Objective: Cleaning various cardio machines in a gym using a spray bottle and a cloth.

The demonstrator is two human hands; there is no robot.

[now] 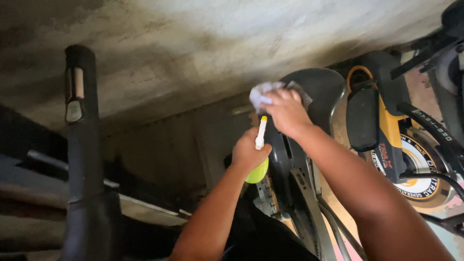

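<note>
A: Left hand (249, 152), what's it doing?

B: Fist closed round a spray bottle (258, 166), lime-green body poking out below the palm, white nozzle stem sticking up above the knuckles with a small yellow tip. Bottle is upright, nozzle end just under the right hand.

A: And the right hand (286, 112)?

B: Fingers curled down, pressing a pale cloth (262, 92) against the dark grey housing (321, 92) of an exercise machine. Cloth bunches out past the fingertips on the far left side of the hand (looks whitish-blue, bit blurred). Can't tell how much of the cloth is under the palm.

A: Hands close together?

B: Yes, right hand just above and beyond the left, nozzle tip nearly at the right wrist. Whether they touch I can't tell.

A: What's around them?

B: Right of the right hand: a second machine with a black and yellow cover (382, 121) and a round flywheel disc (418, 169) with a printed ring, below and right of the forearm. Metal frame rails (311, 203) run down under both forearms. Far left of the left hand, well apart, a black padded upright handle (82, 145) with a pale sensor patch near its top. Behind everything, beyond both hands, a stained concrete wall (217, 38) (camera is tilted, so it fills the top of the view).
</note>
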